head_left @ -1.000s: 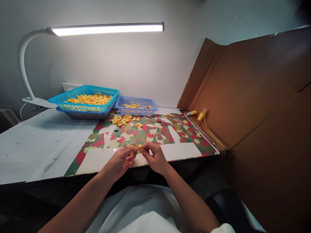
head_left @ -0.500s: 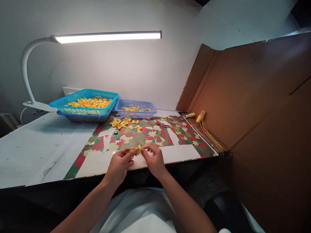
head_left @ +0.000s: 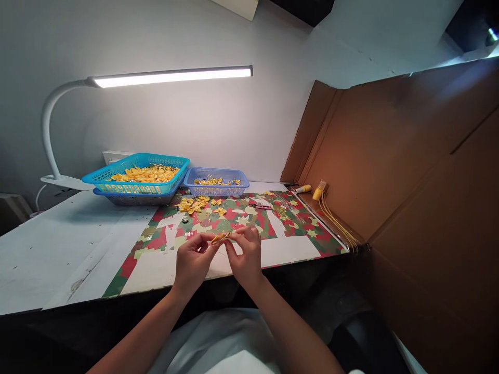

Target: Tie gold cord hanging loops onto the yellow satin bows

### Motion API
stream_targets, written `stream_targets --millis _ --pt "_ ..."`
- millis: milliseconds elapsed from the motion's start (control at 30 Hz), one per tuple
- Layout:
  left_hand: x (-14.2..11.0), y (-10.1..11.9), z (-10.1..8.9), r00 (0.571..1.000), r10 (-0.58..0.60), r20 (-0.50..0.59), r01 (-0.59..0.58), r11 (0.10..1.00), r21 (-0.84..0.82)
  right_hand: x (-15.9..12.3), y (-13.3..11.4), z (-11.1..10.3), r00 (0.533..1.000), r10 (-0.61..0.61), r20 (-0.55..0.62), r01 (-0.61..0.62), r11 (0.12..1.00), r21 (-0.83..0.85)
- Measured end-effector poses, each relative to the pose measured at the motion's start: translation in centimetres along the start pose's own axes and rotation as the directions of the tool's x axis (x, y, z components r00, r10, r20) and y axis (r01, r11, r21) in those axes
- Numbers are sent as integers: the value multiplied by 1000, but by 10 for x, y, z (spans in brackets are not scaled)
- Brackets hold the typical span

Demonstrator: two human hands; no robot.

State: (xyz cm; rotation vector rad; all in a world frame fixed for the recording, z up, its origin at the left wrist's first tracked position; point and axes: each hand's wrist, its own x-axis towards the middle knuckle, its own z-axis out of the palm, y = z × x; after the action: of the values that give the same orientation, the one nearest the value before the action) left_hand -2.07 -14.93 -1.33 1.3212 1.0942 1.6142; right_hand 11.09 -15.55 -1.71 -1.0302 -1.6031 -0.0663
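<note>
Between my fingertips, above the table's front edge, is a small yellow ribbon bow (head_left: 221,237) with thin cord on it. My left hand (head_left: 195,262) pinches its left side between thumb and fingers. On the other side, my right hand (head_left: 246,255) is closed on the bow and its cord. Fingers hide much of the bow. Loose yellow bows (head_left: 193,204) lie in a cluster on the camouflage-patterned sheet (head_left: 218,224) beyond my hands. A small round metal piece (head_left: 185,220) lies nearer on that sheet.
A turquoise basket (head_left: 136,187) heaped with yellow bows is stacked on another at the back left. Beside it stands a blue basket (head_left: 216,190). Pink-handled snippers (head_left: 260,206) lie at centre right. Cords (head_left: 337,223) run along a cardboard wall (head_left: 390,156). A lamp (head_left: 175,76) hangs overhead.
The ring of thin cord seen at my left fingers earlier no longer shows as a loop. The bow has been turned and lies flatter between my fingertips. The camera has tilted up slightly.
</note>
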Motion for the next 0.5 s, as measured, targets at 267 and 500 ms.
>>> stream_targets --millis 267,500 --pt "20 4 -4 994 80 73 -92 981 173 11 5 5 998 52 47 -52 999 2" --pt "94 24 17 962 112 251 -175 954 244 67 32 21 981 188 -40 -168 942 291"
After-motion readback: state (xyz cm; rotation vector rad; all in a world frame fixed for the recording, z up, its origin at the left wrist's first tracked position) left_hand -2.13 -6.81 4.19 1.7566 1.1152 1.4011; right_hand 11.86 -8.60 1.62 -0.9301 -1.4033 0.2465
